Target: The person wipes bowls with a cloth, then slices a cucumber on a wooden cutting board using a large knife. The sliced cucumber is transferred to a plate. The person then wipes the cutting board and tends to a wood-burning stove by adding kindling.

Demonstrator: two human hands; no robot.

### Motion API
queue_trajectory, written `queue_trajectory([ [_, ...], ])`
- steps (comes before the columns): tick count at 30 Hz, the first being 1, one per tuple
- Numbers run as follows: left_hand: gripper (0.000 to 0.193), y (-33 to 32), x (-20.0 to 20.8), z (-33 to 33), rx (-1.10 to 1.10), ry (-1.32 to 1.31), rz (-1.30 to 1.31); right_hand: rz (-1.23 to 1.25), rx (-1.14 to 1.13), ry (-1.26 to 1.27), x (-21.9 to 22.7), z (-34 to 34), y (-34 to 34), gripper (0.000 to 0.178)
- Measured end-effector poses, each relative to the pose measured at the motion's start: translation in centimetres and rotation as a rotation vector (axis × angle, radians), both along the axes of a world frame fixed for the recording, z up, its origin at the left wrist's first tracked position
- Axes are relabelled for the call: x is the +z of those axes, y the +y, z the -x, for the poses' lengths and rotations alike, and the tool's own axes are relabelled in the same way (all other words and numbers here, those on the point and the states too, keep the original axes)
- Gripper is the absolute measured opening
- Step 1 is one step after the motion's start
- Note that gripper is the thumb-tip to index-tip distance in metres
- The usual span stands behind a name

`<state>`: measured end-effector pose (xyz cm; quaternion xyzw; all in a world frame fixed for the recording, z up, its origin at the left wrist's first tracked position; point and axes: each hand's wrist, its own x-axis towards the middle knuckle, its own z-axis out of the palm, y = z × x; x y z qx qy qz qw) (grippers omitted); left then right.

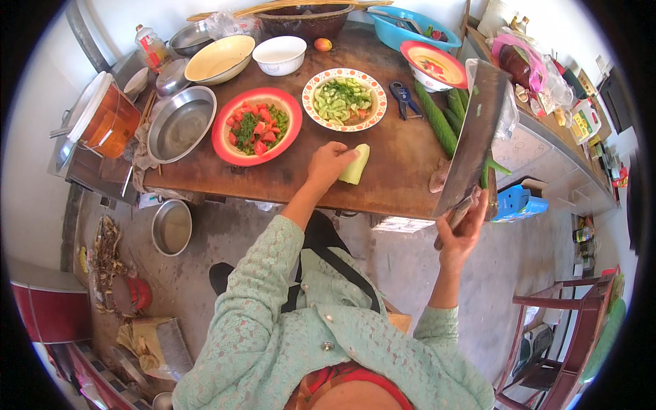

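My left hand (332,164) is closed on a short piece of peeled cucumber (356,166) at the table's near edge, its fingertips against the left side of the piece. My right hand (466,228) grips the handle of a large cleaver (470,140), which is raised with its broad blade pointing up and away. Beyond the left hand, a red-rimmed plate (219,140) holds red chunks and chopped greens. A bowl with an orange-patterned rim (311,117) contains sliced cucumber topped with green herbs. Whole green cucumbers (436,121) lie by the blade, which partly hides them.
A blue-black peeler-like tool (404,100) rests on the wooden table (273,179). Left of the plates are a metal basin (159,142) and a cream basin (220,60). A white bowl (280,56) and a blue basin (437,43) stand at the back. A wooden chair (570,321) is at right.
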<state>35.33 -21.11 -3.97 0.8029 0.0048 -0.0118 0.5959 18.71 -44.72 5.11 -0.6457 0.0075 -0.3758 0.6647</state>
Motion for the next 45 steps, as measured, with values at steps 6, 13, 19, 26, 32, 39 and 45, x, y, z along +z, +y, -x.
queue_trajectory([
  [6, 0.063, -2.0, 3.8, 2.9, -0.061, -0.037, -0.517, -0.373, 0.54, 0.267, -2.0, 1.0, -0.9, 0.047],
  [13, 0.047, 2.6, 2.8, 3.4, -0.175, 0.509, 0.816, -0.479, 0.608, 0.296, -4.3, 3.2, -0.5, 0.055],
  [19, 0.04, 5.2, 6.9, 8.4, -0.044, 0.328, 1.31, -0.499, 0.641, 0.173, -3.9, 3.2, 0.3, 0.045],
  [26, 0.042, 7.7, 11.3, 11.8, -0.018, 0.039, 1.339, -0.476, 0.659, 0.215, -5.1, 3.4, 1.1, 0.045],
  [32, 0.046, 9.1, 13.0, 13.8, 0.02, -0.194, 1.24, -0.449, 0.713, 0.252, -5.5, 3.1, 1.8, 0.049],
  [39, 0.048, 10.1, 13.3, 14.4, 0.158, -0.431, 1.092, -0.449, 0.754, 0.28, -5.5, 2.9, 2.5, 0.053],
  [45, 0.047, 10.6, 12.5, 13.8, 0.193, -0.416, 1.042, -0.476, 0.742, 0.293, -6.3, 2.7, 2.4, 0.058],
])
